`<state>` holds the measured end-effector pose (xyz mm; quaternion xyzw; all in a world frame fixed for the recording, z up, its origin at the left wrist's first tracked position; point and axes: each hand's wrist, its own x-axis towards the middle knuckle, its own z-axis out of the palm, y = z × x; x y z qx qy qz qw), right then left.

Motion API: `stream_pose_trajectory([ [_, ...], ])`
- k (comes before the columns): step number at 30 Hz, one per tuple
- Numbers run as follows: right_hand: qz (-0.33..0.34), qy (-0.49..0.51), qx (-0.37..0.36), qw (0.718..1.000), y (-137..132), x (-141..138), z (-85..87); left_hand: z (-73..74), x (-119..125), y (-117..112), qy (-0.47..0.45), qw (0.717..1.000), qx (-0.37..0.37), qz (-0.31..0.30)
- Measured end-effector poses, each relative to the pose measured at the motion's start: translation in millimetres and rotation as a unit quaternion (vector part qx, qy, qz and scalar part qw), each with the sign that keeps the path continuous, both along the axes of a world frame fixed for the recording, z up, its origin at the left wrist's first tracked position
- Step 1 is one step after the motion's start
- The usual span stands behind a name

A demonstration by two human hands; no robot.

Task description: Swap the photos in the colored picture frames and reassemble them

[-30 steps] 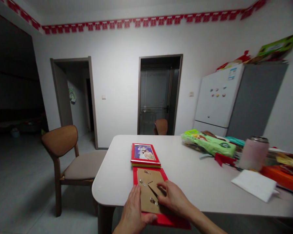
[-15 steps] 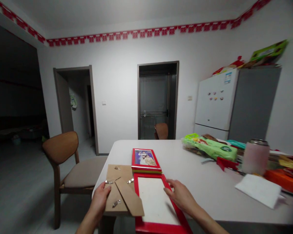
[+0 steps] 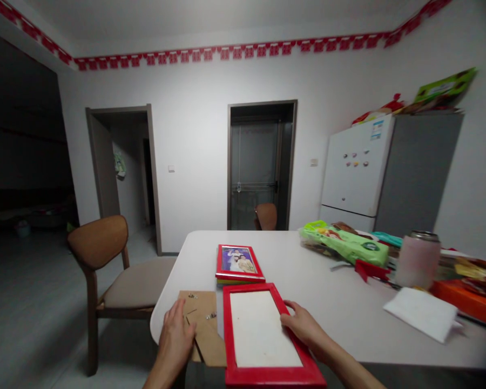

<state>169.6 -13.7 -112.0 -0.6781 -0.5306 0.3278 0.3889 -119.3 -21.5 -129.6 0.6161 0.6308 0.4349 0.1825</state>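
Observation:
A red picture frame (image 3: 267,373) lies face down on the white table (image 3: 332,292) in front of me, its white inner sheet showing. My right hand (image 3: 303,327) rests on the frame's right edge with fingers curled over the red border. To the left of the frame, the brown backing board (image 3: 204,324) with small metal clips lies flat near the table's corner. My left hand (image 3: 176,337) lies on that board with its fingers stretched flat. Just beyond, a second red frame (image 3: 238,262) with a photo sits on top of a green one.
A wooden chair (image 3: 105,265) stands left of the table. On the right are a green packet (image 3: 344,243), a pink cup (image 3: 417,259), a white folded cloth (image 3: 421,313) and an orange box (image 3: 470,294). A fridge (image 3: 364,173) stands behind; two doorways open in the far wall.
My left hand lifted the brown backing board off the red frame, carried it left and laid it flat on the table. My right hand stayed at the frame's right edge.

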Motion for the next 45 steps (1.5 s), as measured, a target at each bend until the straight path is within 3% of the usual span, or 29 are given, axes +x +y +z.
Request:
stream_pose_trajectory([
  [3, 0.032, 0.250, -0.042, 0.967, -13, -7, 11.7, 7.5, 49, -23, 0.061, 0.988, 0.047, -0.131],
  [7, 0.043, 0.358, -0.012, 0.933, -25, -15, 21.1, 17.5, 111, -45, 0.082, 0.953, 0.065, -0.284],
  [10, 0.040, 0.376, -0.008, 0.926, -26, -15, 21.3, 23.9, 134, -46, 0.099, 0.942, 0.087, -0.310],
  [14, 0.048, 0.419, -0.019, 0.907, -23, -9, 18.1, 25.6, 137, -39, 0.142, 0.915, 0.105, -0.362],
  [19, 0.074, 0.425, -0.029, 0.902, -21, -7, 14.1, 21.4, 133, -42, 0.175, 0.924, 0.102, -0.323],
  [21, 0.083, 0.382, -0.021, 0.920, -18, -8, 11.5, 23.4, 131, -45, 0.191, 0.921, 0.120, -0.318],
  [24, 0.065, 0.240, -0.007, 0.969, -9, -5, 5.7, 30.7, 120, -47, 0.168, 0.930, 0.166, -0.283],
  [28, 0.055, 0.013, 0.026, 0.998, 4, 6, -3.9, 35.6, 85, -42, 0.036, 0.975, 0.167, -0.139],
  [32, 0.029, -0.165, 0.041, 0.985, 8, 15, -13.0, 17.8, 46, -37, -0.034, 0.996, 0.066, -0.046],
  [36, 0.016, -0.241, 0.046, 0.969, 7, 18, -20.8, -7.7, 24, -40, -0.001, 0.999, -0.026, -0.047],
  [39, 0.019, -0.285, 0.055, 0.957, 7, 19, -25.3, -13.8, 20, -43, 0.067, 0.996, -0.024, -0.053],
  [43, 0.032, -0.332, 0.064, 0.941, 6, 20, -25.0, -9.2, 20, -45, 0.167, 0.984, 0.010, -0.056],
  [45, 0.014, -0.342, 0.104, 0.934, 3, 15, -21.4, -8.3, 20, -46, 0.194, 0.979, 0.026, -0.064],
])
